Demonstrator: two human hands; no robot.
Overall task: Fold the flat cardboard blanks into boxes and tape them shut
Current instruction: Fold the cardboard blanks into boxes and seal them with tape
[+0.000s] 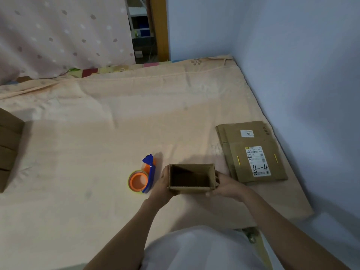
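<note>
Far left edge of the bed (97,117): stack of brown boxes (8,149), partly out of view.

Near edge, left of centre: tape dispenser (143,176), orange core, blue handle, just beside the left hand (162,185).

Left hand's fingers wrap the left wall of the opened box (191,178). The box stands with its mouth up, 4 walls squared; inside is dark, so I cannot tell whether the bottom is closed.

Right hand (227,185) holds the right wall, fingers curled on it.

Right edge: pile of flat blanks (251,151), labelled, near the right hand.

Judgement: the dispenser lies nearer the left hand; taping turns on that reach.
</note>
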